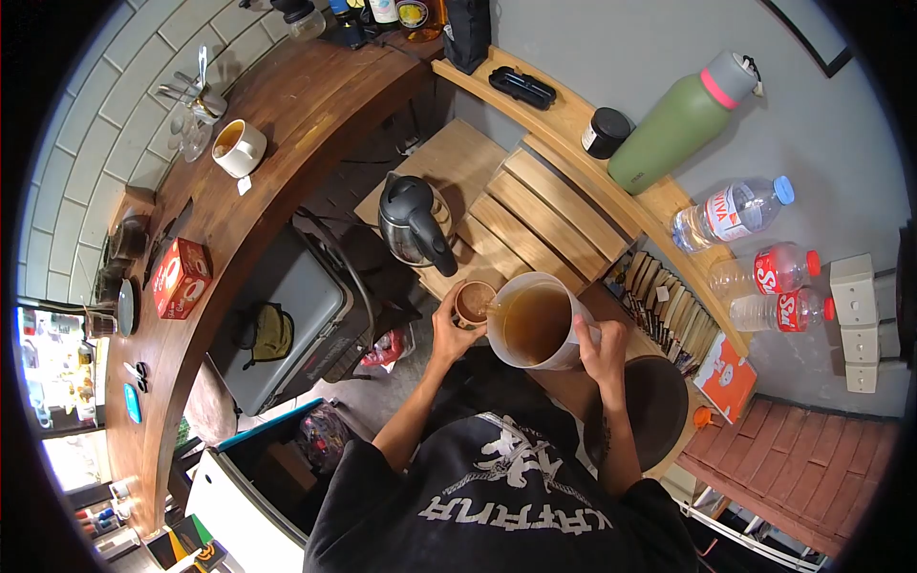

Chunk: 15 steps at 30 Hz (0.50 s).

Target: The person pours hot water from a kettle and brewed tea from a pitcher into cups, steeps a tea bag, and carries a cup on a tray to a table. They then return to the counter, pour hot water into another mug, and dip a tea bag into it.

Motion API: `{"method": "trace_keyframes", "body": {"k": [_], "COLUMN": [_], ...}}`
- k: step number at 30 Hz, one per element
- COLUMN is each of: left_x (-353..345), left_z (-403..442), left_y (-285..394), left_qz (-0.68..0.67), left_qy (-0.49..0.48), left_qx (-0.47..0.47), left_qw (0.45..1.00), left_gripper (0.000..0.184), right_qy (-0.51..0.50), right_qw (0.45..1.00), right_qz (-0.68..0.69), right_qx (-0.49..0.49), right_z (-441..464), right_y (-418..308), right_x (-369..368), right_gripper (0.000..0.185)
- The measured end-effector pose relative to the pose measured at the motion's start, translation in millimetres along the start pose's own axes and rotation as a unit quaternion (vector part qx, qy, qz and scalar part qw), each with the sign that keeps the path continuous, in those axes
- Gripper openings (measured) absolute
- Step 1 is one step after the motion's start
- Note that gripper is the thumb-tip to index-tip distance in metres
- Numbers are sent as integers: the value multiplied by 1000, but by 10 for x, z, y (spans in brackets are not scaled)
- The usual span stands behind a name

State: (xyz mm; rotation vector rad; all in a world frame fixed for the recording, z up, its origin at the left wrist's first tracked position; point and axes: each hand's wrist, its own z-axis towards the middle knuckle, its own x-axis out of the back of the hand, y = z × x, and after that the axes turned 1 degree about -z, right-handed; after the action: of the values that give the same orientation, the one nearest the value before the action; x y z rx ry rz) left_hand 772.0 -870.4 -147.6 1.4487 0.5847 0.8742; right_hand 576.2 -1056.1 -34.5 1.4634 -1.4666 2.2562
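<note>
My left hand is closed around a small cup that holds a brown drink. Gripped by its handle side in my right hand is a translucent plastic pitcher with amber-brown liquid inside. The pitcher's spout meets the cup's rim, and the pitcher looks tilted toward the cup; whether liquid is flowing is hard to make out. Just beyond both hands, a black-lidded electric kettle stands on a wooden slatted surface.
A curved wooden counter on the left carries a white mug with a tea bag and a red box. On the right shelf are a green bottle and several plastic bottles. Books stand below; a dark round seat is beside my right arm.
</note>
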Motion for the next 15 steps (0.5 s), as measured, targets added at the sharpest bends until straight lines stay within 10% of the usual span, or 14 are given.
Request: {"method": "trace_keyframes", "body": {"k": [15], "left_x": [-13], "left_z": [3], "left_y": [41], "left_qz": [-5], "left_qy": [-6], "left_qx": [10], "left_qw": [1000], "left_gripper": [88], "right_qy": [14], "right_qw": [1000], "right_qz": [19], "right_qx": [9], "right_z": [15], "right_y": [-7], "right_x": [24], "right_gripper": [63]}}
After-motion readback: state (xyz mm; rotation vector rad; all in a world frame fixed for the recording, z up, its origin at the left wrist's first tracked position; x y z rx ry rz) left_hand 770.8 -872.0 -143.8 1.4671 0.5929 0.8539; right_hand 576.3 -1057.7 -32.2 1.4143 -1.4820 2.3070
